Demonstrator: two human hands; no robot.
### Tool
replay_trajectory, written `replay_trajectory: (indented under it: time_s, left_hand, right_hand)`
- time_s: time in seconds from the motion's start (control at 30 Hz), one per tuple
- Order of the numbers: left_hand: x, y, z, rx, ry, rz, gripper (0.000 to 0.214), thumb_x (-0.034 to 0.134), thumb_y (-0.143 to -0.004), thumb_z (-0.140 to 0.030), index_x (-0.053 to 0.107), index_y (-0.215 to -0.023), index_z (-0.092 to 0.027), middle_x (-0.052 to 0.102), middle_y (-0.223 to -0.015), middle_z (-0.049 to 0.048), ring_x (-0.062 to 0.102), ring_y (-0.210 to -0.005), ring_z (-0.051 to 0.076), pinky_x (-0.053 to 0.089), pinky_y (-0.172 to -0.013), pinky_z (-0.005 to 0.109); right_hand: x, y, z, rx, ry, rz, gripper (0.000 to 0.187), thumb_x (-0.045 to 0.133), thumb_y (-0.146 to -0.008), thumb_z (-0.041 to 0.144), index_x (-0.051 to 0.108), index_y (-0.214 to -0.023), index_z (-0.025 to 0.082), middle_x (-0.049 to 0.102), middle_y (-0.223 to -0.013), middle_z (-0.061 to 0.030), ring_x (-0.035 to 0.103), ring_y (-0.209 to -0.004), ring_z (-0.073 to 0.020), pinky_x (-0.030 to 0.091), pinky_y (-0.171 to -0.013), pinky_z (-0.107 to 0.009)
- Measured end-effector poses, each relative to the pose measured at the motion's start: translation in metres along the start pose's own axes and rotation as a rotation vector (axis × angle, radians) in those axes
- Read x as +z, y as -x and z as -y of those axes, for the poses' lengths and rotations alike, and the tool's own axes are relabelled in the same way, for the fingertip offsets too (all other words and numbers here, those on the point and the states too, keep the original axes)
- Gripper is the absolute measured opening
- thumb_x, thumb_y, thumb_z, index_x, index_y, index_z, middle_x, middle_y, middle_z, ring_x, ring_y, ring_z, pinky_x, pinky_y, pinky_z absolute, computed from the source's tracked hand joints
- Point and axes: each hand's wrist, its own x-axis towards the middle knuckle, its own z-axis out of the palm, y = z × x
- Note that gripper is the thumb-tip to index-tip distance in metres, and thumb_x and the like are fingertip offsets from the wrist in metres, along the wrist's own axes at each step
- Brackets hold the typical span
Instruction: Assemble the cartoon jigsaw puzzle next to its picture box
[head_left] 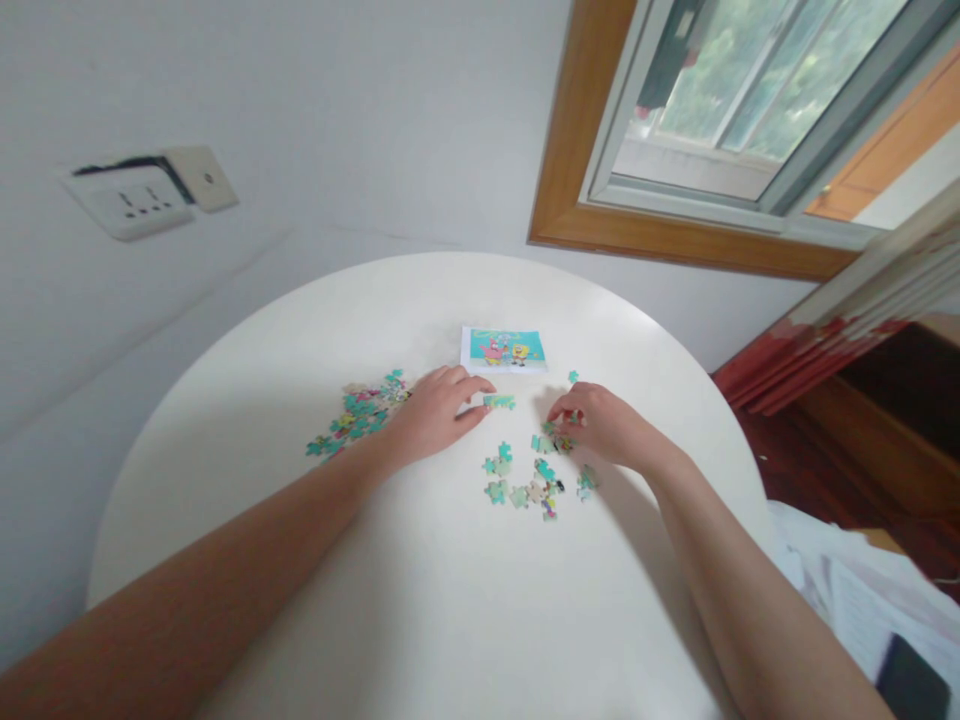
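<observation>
My left hand (444, 408) rests on the table with thumb and forefinger apart, beside a short strip of joined puzzle pieces (499, 401). Partly behind that hand and wrist spreads a pile of loose puzzle pieces (358, 415), mostly turquoise. My right hand (596, 422) bends down over a few pieces, its fingers curled together at a puzzle piece (548, 427). Just below those fingers lie other puzzle pieces (541, 444). Nearer me is a scattered group of pieces (519, 496). A picture card (505, 350) with a pink and a yellow cartoon figure lies behind the strip.
The round white table (442, 610) stands against a wall with a socket (139, 203) at left. A wood-framed window (697, 245) is at the upper right. Papers (847, 570) and a dark flat object (911, 680) lie to the right, below a red-and-white curtain (802, 350).
</observation>
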Motion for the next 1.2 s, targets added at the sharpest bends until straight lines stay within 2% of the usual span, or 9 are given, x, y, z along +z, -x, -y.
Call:
replay_trajectory:
  time_s: [0.2,0.37,0.47,0.6,0.7,0.83,1.03,1.2]
  left_hand:
    - [0.001,0.000,0.001,0.003,0.001,-0.002,0.025,0.052,-0.089,-0.034,0.061,-0.110,-0.023,0.058,-0.093,0.0054,0.054,-0.090,0.022,0.041,-0.085,0.036]
    - [0.003,0.000,0.002,-0.005,0.000,-0.001,0.026,0.051,-0.090,-0.036,0.062,-0.109,-0.024,0.059,-0.093,0.0056,0.054,-0.091,0.022,0.041,-0.087,0.037]
    - [0.002,0.000,0.001,-0.004,-0.012,0.002,0.026,0.050,-0.090,-0.036,0.061,-0.110,-0.024,0.059,-0.093,0.0054,0.054,-0.092,0.022,0.041,-0.087,0.036]
    - [0.000,0.000,-0.001,-0.014,-0.015,0.005,0.025,0.051,-0.090,-0.035,0.062,-0.109,-0.023,0.059,-0.094,0.0057,0.054,-0.092,0.022,0.041,-0.087,0.036]
    - [0.000,0.000,-0.001,-0.010,-0.014,0.007,0.025,0.051,-0.090,-0.035,0.062,-0.109,-0.022,0.059,-0.094,0.0058,0.054,-0.091,0.022,0.041,-0.087,0.036]
    - [0.000,0.000,-0.001,-0.012,-0.025,0.015,0.025,0.052,-0.090,-0.034,0.061,-0.110,-0.023,0.059,-0.093,0.0053,0.054,-0.091,0.022,0.041,-0.087,0.036]
    - [0.000,0.000,-0.001,-0.014,-0.026,0.011,0.024,0.053,-0.090,-0.033,0.061,-0.109,-0.022,0.059,-0.094,0.0056,0.054,-0.092,0.022,0.042,-0.087,0.036]
    - [0.001,0.000,0.000,-0.014,-0.030,0.008,0.024,0.052,-0.090,-0.034,0.061,-0.110,-0.023,0.059,-0.094,0.0054,0.054,-0.092,0.022,0.041,-0.087,0.036]
  right_hand:
    - [-0.014,0.009,-0.005,0.029,-0.024,0.002,0.027,0.055,-0.076,0.008,0.074,-0.089,0.022,0.066,-0.087,-0.0055,0.059,-0.072,-0.0137,0.044,-0.070,-0.025]
    - [-0.021,0.018,-0.010,0.067,-0.015,0.041,0.020,0.062,-0.073,0.016,0.074,-0.089,0.023,0.067,-0.087,-0.0052,0.060,-0.072,-0.0155,0.045,-0.068,-0.026]
    - [-0.018,0.018,-0.014,0.104,0.017,0.091,0.021,0.063,-0.071,0.015,0.074,-0.087,0.023,0.067,-0.085,-0.0054,0.060,-0.070,-0.0163,0.045,-0.066,-0.027]
    - [-0.017,0.018,-0.016,0.113,0.076,0.053,0.025,0.062,-0.071,0.012,0.073,-0.091,0.022,0.064,-0.091,-0.0074,0.060,-0.071,-0.0159,0.044,-0.069,-0.027]
    - [-0.017,0.015,-0.009,0.080,0.070,0.014,0.022,0.062,-0.077,0.018,0.073,-0.095,0.022,0.061,-0.096,-0.0084,0.059,-0.072,-0.0149,0.044,-0.072,-0.028]
    - [-0.009,0.008,0.004,0.062,0.077,0.016,0.017,0.062,-0.080,0.026,0.073,-0.092,0.021,0.061,-0.093,-0.0083,0.058,-0.072,-0.0152,0.043,-0.071,-0.028]
    - [0.005,0.000,0.002,0.061,0.002,0.034,0.017,0.060,-0.076,0.012,0.070,-0.088,0.018,0.061,-0.096,-0.0076,0.057,-0.075,-0.0142,0.044,-0.074,-0.026]
    - [0.009,-0.003,0.000,0.049,-0.051,0.008,0.017,0.057,-0.073,0.005,0.067,-0.080,0.015,0.061,-0.088,-0.0063,0.056,-0.072,-0.0122,0.043,-0.070,-0.023]
